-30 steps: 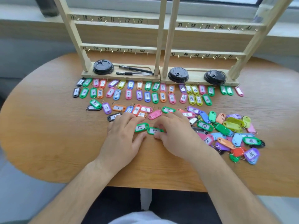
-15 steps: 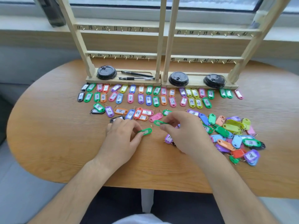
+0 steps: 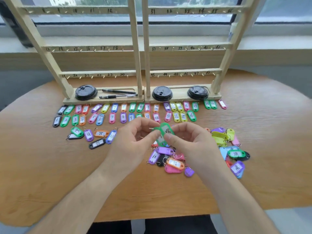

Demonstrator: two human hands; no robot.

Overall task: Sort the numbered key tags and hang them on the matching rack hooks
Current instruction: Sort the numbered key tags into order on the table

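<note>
Over the middle of the worktop (image 3: 50, 174), the left hand (image 3: 135, 142) and right hand (image 3: 192, 142) pinch two overlapping green key tags (image 3: 166, 130); loose tags (image 3: 173, 163) lie piled toward the right edge.

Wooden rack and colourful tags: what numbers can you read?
"20" to "24": pale wooden rack, lowest left rail.
"43" to "47": lowest right rail.
"37" to "42": middle right rail.
"1" to "9": front row of coloured plastic tags.
"31": purple plastic tag.
Green plastic tags between left hand and right hand: blurred.
</note>
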